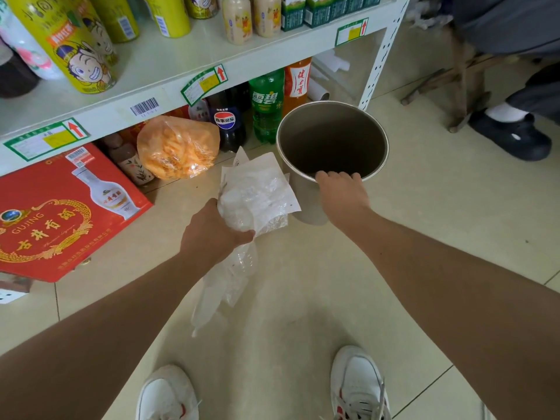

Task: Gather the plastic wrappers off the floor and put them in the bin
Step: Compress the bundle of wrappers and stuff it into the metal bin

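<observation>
My left hand [212, 231] grips a bunch of clear and white plastic wrappers [257, 192]. The bunch sticks up above my fist, and a long clear piece hangs down below it. It is off the floor, just left of the bin. The bin [375, 131] is a grey round bucket standing on the tiled floor, and its inside looks dark and bare. My right hand [342, 192] holds the bin's near rim, fingers curled over the edge.
A white shelf [169, 71] with cans and bottles runs along the left. Under it are soda bottles [266, 107], a bag of orange snacks [178, 147] and a red liquor box [60, 213]. Another person's black shoe [512, 134] and a stool leg stand at the right.
</observation>
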### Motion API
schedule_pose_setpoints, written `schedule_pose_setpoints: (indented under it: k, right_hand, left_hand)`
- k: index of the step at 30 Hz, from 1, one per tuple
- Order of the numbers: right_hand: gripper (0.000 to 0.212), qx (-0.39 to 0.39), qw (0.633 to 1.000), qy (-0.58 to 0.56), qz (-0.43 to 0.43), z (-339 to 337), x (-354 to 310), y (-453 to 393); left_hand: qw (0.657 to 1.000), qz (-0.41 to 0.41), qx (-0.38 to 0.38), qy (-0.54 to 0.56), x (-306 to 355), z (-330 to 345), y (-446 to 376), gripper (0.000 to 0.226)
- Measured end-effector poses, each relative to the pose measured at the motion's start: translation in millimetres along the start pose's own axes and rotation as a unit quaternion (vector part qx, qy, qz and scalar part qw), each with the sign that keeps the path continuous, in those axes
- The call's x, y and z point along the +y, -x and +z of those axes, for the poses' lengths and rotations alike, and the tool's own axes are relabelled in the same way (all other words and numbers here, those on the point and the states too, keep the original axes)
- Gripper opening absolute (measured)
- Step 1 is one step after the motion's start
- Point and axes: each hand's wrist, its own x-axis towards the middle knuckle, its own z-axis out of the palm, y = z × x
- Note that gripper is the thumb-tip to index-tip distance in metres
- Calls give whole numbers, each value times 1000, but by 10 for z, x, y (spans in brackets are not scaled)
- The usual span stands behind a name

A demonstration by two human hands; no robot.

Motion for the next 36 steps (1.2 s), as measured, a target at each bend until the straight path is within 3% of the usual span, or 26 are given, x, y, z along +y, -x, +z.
schedule_pose_setpoints:
  k: [5,12,20,23,29,31,36]
  right_hand:
    - [36,-29,999,-21,-12,-30,-78,54]
    - [55,-82,995,-59,-26,-101,-287,389]
    - [58,-97,991,-77,-56,-97,-528,878]
    - [49,-73,992,-79,-59,-66,-592,1003]
    - [36,-24,993,-96,-72,14,-613,1126]
    - [38,-26,991,-111,-64,25,-591,1122]
    - [33,-24,986,-143,-83,94,-605,1135]
  left_hand:
    - [1000,12,18,-4,125,-163,20,85]
    - [997,45,64,9,380,-492,222,86]
    - [977,150,124,-83,736,-611,505,67]
    - [947,237,129,-175,842,-509,571,51]
    - [822,365,69,-432,968,-219,651,41]
    - [785,386,34,-484,1021,-128,646,41]
    - [733,374,-62,-565,1302,28,510,37]
